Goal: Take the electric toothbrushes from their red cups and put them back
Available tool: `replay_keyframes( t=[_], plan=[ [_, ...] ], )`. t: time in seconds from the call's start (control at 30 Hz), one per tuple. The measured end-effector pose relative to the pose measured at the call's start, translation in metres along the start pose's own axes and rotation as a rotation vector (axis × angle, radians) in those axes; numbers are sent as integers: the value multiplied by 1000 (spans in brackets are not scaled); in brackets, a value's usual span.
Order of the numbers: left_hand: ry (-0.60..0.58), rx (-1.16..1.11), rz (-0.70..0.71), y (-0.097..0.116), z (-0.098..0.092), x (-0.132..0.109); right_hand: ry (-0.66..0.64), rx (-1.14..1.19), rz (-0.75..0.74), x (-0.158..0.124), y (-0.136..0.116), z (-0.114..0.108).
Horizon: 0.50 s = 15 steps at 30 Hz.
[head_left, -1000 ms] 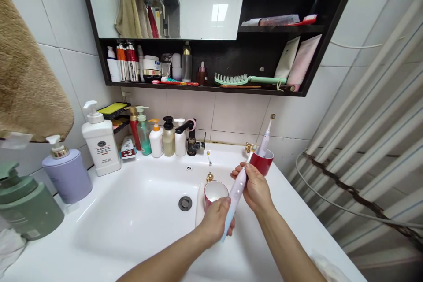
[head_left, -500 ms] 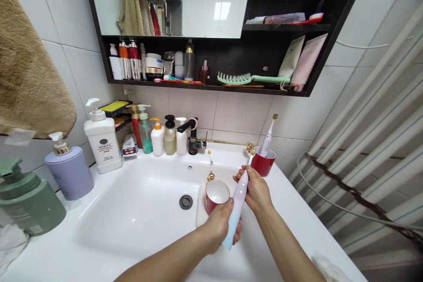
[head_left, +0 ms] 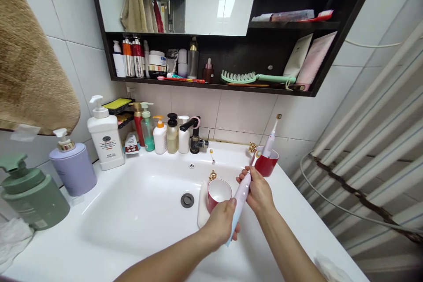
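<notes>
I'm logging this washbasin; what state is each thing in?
Held electric toothbrush: tilted
Left hand: closed around its handle
Right hand: pinching its upper end
Nearer red cup: upright, uncovered
Farther red cup: upright, holding another electric toothbrush
Faucet: no water showing
Loose brush head: lying down, unattached
Hairbrush: lying bristles up

White glossy basin [head_left: 139, 198]: centre. Within: round grey metal drain [head_left: 187, 200]; to its right, round red-and-white cup [head_left: 219, 191]. Right of that: slim pink-blue plastic toothbrush [head_left: 243, 190]. Far rim: angular black tap [head_left: 195, 139]. Far right corner: cylindrical red cup [head_left: 270, 165], slim pale-lilac toothbrush [head_left: 269, 143] inside.
</notes>
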<state>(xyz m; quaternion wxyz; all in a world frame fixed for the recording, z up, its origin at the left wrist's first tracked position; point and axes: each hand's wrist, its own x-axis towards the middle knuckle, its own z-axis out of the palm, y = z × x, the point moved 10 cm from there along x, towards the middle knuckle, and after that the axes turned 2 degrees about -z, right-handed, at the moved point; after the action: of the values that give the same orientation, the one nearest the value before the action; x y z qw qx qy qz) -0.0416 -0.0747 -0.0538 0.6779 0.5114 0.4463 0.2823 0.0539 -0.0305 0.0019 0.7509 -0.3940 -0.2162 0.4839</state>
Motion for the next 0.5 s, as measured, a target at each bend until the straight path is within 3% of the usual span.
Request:
replay_keyframes(
  t=[0.1, 0.3, 0.5],
  plan=[
    [62, 95, 81, 8, -6, -2, -52, 1, -11, 1, -1, 5],
    [-144, -174, -158, -7, 16, -7, -25, -10, 10, 5, 4, -1],
    [13, 87, 34, 6, -2, -3, -28, 5, 3, 5, 2, 0]
  ],
)
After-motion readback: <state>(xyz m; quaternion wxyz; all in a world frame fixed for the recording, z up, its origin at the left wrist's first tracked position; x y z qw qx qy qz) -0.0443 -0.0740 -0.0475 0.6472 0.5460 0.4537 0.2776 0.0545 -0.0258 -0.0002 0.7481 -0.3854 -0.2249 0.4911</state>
